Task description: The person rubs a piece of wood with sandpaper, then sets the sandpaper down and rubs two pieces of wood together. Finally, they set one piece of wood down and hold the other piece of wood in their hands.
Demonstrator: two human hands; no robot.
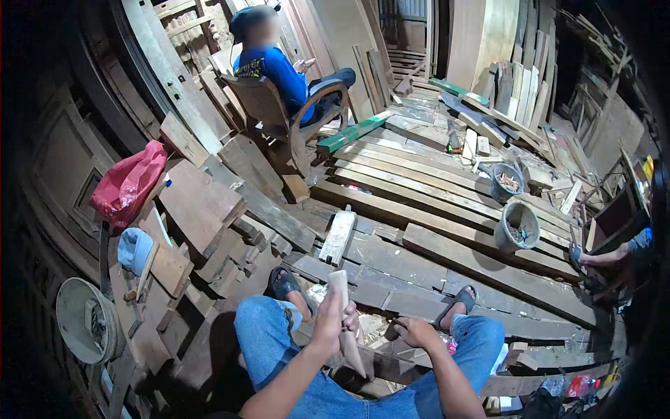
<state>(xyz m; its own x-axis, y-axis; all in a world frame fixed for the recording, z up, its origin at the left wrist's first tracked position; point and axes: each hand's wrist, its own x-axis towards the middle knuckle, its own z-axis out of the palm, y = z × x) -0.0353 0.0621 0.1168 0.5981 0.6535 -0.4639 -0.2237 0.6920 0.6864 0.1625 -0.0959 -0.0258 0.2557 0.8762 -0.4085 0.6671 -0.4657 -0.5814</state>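
Observation:
My left hand [329, 322] is wrapped round a pale, narrow piece of wood [338, 285], held tilted above my lap between my knees. Its upper end sticks out past my fingers, and what looks like its lower part shows below the hand. Beside my right knee, my right hand [417, 333] is closed, with a small dark thing showing at its fingers; its kind I cannot make out. Light shavings lie on the floor between my sandalled feet. Ahead of my left foot is a pale wood block [339, 236].
Long planks [447, 202] cover the floor ahead. Two buckets [517, 227] stand on them at right, and a large bucket [84, 321] at left beside stacked boards and a red bag [129, 183]. A person in blue [276, 80] sits in a wooden chair; another person's leg [607, 258] shows at right.

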